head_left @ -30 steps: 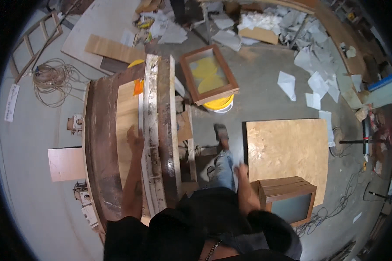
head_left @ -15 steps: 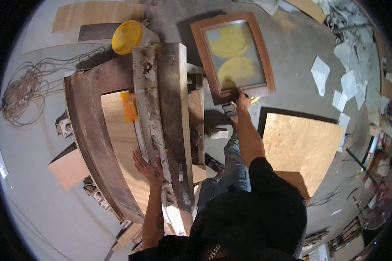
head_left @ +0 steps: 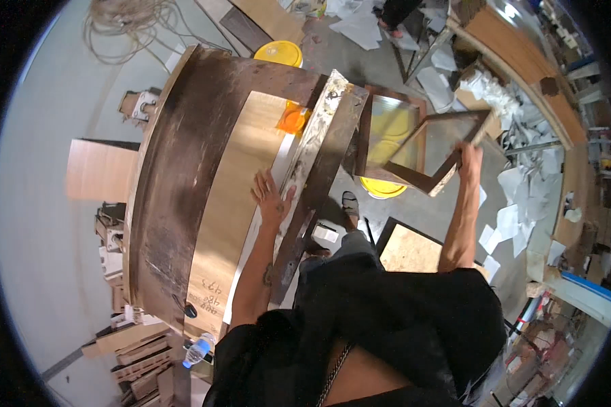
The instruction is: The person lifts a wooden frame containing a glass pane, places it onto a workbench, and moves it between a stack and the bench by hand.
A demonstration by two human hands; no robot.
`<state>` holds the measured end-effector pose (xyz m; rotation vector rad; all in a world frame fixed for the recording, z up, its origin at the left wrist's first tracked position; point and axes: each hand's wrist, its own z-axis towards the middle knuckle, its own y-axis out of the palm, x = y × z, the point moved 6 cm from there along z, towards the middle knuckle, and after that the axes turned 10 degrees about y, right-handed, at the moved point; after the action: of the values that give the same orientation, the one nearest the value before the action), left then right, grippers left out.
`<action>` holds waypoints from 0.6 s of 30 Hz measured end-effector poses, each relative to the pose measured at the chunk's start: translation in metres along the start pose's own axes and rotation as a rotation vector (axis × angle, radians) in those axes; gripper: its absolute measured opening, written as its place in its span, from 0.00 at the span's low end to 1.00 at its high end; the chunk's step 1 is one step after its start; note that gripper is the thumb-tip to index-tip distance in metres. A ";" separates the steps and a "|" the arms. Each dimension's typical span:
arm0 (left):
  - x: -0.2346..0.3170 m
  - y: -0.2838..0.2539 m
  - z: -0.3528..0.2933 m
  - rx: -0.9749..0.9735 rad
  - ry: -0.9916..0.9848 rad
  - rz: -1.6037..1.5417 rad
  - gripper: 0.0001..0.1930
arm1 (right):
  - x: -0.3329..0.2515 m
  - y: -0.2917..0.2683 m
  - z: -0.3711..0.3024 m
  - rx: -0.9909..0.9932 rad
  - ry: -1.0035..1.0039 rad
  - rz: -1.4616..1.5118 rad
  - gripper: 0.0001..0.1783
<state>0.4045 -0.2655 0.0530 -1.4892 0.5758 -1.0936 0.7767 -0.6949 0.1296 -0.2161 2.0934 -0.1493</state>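
Note:
My right hand [head_left: 468, 163] is closed on the edge of a brown wooden frame [head_left: 431, 183], which it holds raised and tilted. Whether a pane fills this frame I cannot tell. Partly behind it, a second brown frame [head_left: 364, 136] with a see-through pane lies over yellow-lidded buckets; one yellow lid [head_left: 383, 188] sticks out at its near edge. My left hand [head_left: 273, 203] is open, fingers spread, over the near edge of a long pale wooden board [head_left: 234, 183] on a brown workbench [head_left: 176, 163]. An orange packet [head_left: 293, 118] lies on the board's far end.
A stained beam [head_left: 319, 159] runs along the bench's right side. Beyond the bench stands a yellow-lidded bucket [head_left: 278, 53]. A plywood sheet [head_left: 411, 251] lies on the floor, with scattered white sheets [head_left: 509, 220] to the right. A plastic bottle [head_left: 198, 351] is at the bench's near end.
My right hand has lifted a frame and moved right with it, so a second frame shows beneath. My view has turned. The left hand stays by the board's edge.

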 end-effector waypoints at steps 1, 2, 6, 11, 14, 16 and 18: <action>-0.010 -0.001 -0.010 0.024 -0.002 -0.024 0.46 | -0.052 0.018 -0.051 0.030 -0.091 -0.174 0.11; -0.024 -0.004 -0.017 0.179 0.005 -0.128 0.43 | -0.104 0.041 -0.108 0.077 -0.181 -0.347 0.10; -0.060 -0.058 -0.046 0.468 0.057 -0.578 0.32 | -0.219 0.074 -0.298 0.036 -0.574 -0.856 0.15; -0.054 -0.147 -0.061 0.217 -0.204 -1.202 0.33 | -0.294 0.137 -0.435 -0.431 -0.641 -0.676 0.31; -0.074 -0.177 -0.075 0.153 -0.359 -1.967 0.33 | -0.306 0.181 -0.427 -0.571 -0.640 -0.687 0.30; -0.114 -0.211 -0.095 0.273 -0.254 -1.756 0.26 | -0.308 0.216 -0.405 -0.669 -0.628 -0.695 0.30; -0.169 -0.238 -0.143 0.430 -0.301 -1.715 0.14 | -0.283 0.275 -0.347 -0.708 -0.773 -0.750 0.30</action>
<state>0.1527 -0.1377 0.2145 -1.5265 -1.3787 -1.9374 0.5932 -0.3590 0.4897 -1.2653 1.1371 0.2165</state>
